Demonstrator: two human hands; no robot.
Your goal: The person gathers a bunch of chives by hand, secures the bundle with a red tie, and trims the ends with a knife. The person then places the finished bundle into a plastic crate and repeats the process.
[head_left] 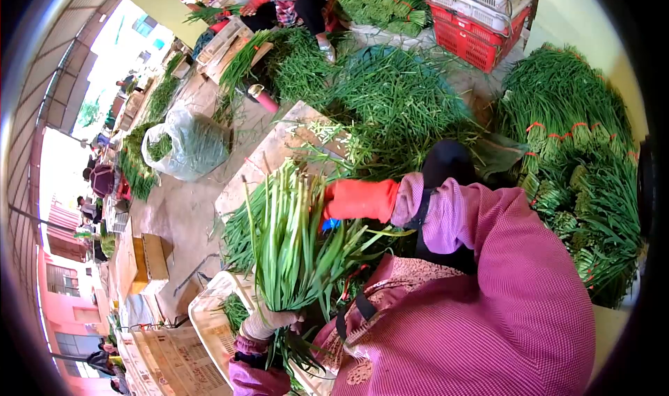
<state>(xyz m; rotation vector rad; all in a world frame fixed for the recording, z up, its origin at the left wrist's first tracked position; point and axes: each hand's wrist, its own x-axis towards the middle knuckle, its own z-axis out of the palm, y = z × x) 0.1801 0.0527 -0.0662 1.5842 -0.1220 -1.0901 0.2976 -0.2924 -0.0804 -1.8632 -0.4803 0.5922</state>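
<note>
Greens [282, 235]: likely light, easily bruised, best grasped midway. Left hand [273, 321] grips them, lower centre; right hand [357, 199], mid-frame, grip unclear.

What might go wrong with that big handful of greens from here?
The chive-like bunch shows no band, unlike the red-banded bundles at the picture's right, so stalks might slip from the left hand. Its hanging leaves could also bend against the cream plastic crate.

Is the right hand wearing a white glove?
No, the right hand wears a bright orange-red glove.
</note>
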